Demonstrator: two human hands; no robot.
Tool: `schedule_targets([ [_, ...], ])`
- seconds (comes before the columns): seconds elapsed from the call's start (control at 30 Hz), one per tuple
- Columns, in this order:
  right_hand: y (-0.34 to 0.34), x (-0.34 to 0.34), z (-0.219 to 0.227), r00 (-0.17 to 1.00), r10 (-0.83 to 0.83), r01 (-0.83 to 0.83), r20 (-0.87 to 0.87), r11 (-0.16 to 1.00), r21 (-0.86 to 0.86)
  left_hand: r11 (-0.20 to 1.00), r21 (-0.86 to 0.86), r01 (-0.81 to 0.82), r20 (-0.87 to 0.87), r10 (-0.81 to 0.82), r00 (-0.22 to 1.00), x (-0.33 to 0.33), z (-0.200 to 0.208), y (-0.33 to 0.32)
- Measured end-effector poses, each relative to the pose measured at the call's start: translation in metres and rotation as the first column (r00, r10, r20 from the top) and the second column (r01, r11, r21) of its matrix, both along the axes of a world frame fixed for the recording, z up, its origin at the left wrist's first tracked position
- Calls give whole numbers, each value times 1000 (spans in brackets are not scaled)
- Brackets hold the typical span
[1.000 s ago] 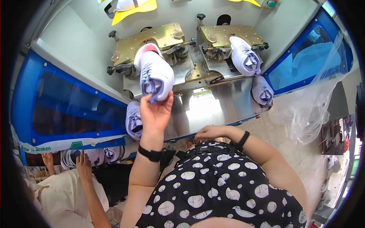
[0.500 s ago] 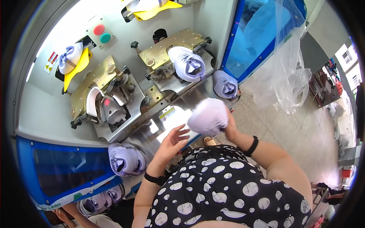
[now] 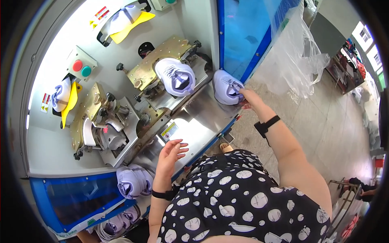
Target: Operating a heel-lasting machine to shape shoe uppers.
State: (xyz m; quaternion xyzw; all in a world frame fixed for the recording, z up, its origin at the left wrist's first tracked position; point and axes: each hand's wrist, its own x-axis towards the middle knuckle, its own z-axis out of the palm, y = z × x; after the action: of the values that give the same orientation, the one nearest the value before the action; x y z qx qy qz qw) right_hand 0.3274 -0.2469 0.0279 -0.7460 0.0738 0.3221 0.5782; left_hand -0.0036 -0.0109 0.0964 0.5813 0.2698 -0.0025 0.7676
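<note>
My right hand [image 3: 250, 99] reaches to the far right end of the metal ledge. Its fingers close on the heel collar of a pale lavender shoe upper [image 3: 227, 86], which sits there with its opening toward me. Whether another upper lies under it is hidden. Above the ledge, nearer the middle, my left hand [image 3: 172, 156] hangs open and empty, its fingers a little curled. One more lavender upper [image 3: 175, 77] is fitted on the right-hand brass-plated press station [image 3: 148, 56]. The left press station [image 3: 87, 109] shows a bare metal form.
Stacked lavender uppers [image 3: 133, 181] stand at the ledge's left end. Two uppers with yellow flaps [image 3: 71, 103] jut from the machine wall, near red and green buttons [image 3: 77, 65]. Clear plastic sheeting [image 3: 298, 60] hangs at the right. Further shoes [image 3: 117, 224] sit lower left.
My right hand has carried a lavender upper from in front of me to the ledge's right end. My left hand has drawn slightly left. The view has shifted.
</note>
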Motion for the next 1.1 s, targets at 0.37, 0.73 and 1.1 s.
schedule_targets([
  [0.37, -5, 3, -31, 988, -149, 152, -32, 945, 291, 982, -66, -175, -89, 168, 982, -24, -15, 3],
  [0.73, -11, -71, -106, 628, -236, 504, -742, 849, 156, 946, -184, -267, 17, 275, 961, 29, -7, 33],
  [1.1, 42, -88, -163, 847, -200, 256, -492, 965, 48, 846, -506, -170, 41, 221, 974, 160, -8, 32],
])
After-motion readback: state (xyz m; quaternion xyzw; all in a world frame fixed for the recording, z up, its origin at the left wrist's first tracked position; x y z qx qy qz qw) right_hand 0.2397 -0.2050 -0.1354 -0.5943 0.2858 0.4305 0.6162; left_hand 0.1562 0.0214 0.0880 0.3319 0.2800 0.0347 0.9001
